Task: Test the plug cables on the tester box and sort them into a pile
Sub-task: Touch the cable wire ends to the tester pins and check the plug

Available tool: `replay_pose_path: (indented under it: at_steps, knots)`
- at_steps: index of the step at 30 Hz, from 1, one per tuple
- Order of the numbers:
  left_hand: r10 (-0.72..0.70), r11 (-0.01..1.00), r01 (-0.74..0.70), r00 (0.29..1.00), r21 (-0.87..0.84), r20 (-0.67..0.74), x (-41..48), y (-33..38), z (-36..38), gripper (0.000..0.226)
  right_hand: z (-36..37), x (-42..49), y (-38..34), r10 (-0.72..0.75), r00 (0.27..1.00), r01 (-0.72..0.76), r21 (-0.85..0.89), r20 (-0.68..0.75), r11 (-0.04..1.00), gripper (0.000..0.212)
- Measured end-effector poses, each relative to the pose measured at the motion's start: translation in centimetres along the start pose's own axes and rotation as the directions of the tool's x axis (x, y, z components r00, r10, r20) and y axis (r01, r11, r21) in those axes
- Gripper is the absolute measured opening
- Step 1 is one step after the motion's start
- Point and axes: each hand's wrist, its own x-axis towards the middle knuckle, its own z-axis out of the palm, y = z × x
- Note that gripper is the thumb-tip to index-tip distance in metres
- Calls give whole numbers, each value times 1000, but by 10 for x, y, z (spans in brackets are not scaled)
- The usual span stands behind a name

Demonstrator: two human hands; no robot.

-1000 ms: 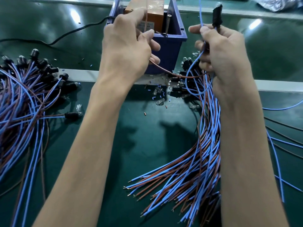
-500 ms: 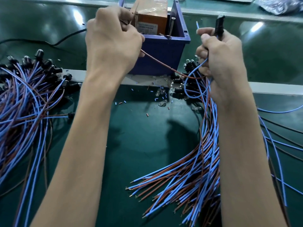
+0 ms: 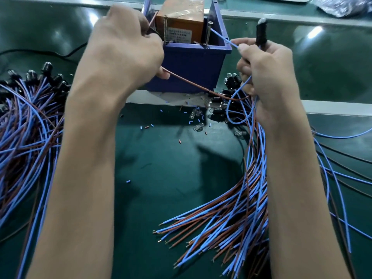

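Note:
A blue tester box (image 3: 193,63) with an orange block inside (image 3: 179,27) stands at the back centre. My left hand (image 3: 122,49) pinches the brown wire (image 3: 187,80) and holds its end at the box's left screw. My right hand (image 3: 263,71) grips a black plug (image 3: 261,32) upright and pinches the blue wire (image 3: 223,38), whose tip meets the box's right screw. A bundle of blue and brown cables (image 3: 231,214) fans out below my right arm. A second pile of cables (image 3: 26,121) lies at the left.
Small glass bulbs (image 3: 198,125) and wire offcuts are scattered on the green mat (image 3: 161,168) before the box. A metal rail (image 3: 338,108) crosses behind. A black cord (image 3: 40,52) runs off at the back left. Loose wires (image 3: 346,178) trail right.
My left hand has carried the brown wire's end up and left to the box's left side. My right hand brought the blue wire's tip down to the box's right screw.

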Motion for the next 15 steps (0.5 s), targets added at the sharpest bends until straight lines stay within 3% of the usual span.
replay_pose_path:
  at_steps: [15]
  knots:
    - [-50, 997, 51, 999, -50, 21, -7, 3, 1, 17, -2, 0, 2, -12, 999, 12, -5, 37, 1000, 21]
